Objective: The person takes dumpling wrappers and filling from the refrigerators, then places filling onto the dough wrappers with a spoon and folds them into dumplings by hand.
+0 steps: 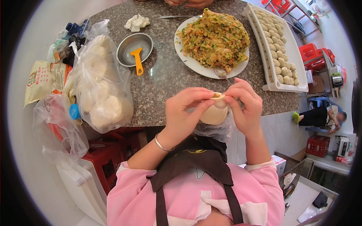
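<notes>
My left hand (186, 109) and my right hand (243, 107) pinch the edges of one small dough wrapper (219, 102) between them, with a bit of filling showing at its top. Just below it, a stack of round wrappers (213, 116) lies by a clear plastic bag (215, 131) at the table's front edge. Beyond my hands, a white plate (188, 63) bears a big heap of chopped filling (215, 39), and a metal utensil (221, 73) rests at its near rim. On the right a white tray (268, 77) holds rows of pleated dumplings (281, 56).
A metal bowl (126, 46) with an orange-handled scraper (137, 62) stands left of the plate, near a crumpled tissue (137, 23). A large bag of dough (100, 86) fills the left side. Another person's hands (190, 3) show at the far edge. Someone sits (328, 116) far right.
</notes>
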Demonstrator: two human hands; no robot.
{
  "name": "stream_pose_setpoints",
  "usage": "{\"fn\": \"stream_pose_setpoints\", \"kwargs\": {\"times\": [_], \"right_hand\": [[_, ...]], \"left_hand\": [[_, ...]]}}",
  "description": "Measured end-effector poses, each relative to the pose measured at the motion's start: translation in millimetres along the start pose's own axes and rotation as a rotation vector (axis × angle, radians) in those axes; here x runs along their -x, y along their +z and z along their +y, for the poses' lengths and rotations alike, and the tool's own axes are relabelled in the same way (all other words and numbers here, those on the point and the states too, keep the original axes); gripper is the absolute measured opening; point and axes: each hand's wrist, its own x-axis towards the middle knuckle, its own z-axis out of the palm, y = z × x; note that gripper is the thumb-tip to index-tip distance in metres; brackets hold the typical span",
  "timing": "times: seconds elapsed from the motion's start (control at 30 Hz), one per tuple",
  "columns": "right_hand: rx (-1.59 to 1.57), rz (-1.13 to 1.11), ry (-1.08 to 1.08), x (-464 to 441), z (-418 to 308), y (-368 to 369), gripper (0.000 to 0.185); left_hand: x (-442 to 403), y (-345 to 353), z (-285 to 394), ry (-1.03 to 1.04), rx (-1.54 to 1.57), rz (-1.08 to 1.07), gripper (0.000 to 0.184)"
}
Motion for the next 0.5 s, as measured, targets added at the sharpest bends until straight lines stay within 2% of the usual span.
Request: {"fn": "stream_pose_setpoints", "kwargs": {"times": [0.07, 0.17, 0.27, 0.37, 0.5], "right_hand": [[-0.142, -0.129, 0.134, -1.9, 2.0, -5.2, 0.009], [-0.146, -0.123, 0.138, -9.2, -3.4, -6.5, 0.009], [-0.063, -0.117, 0.042, -7.8, -2.7, -5.4, 0.009], [0.001, -0.052, 0.001, -1.8, 0.5, 1.8, 0.01], [0.025, -0.082, -0.01, -2.3, -5.0, 2.1, 0.01]], "left_hand": [[0.2, -5.3, -1.2, 0.045, -0.033, -0.099, 0.015], [0.3, -8.1, -2.3, 0.081, -0.053, -0.162, 0.014], [0.4, -6.5, -2.4, 0.076, -0.039, -0.159, 0.014], [0.8, 1.6, 0.4, 0.019, 0.039, -0.04, 0.015], [1.6, 2.1, 0.9, -0.003, 0.077, -0.028, 0.014]]}}
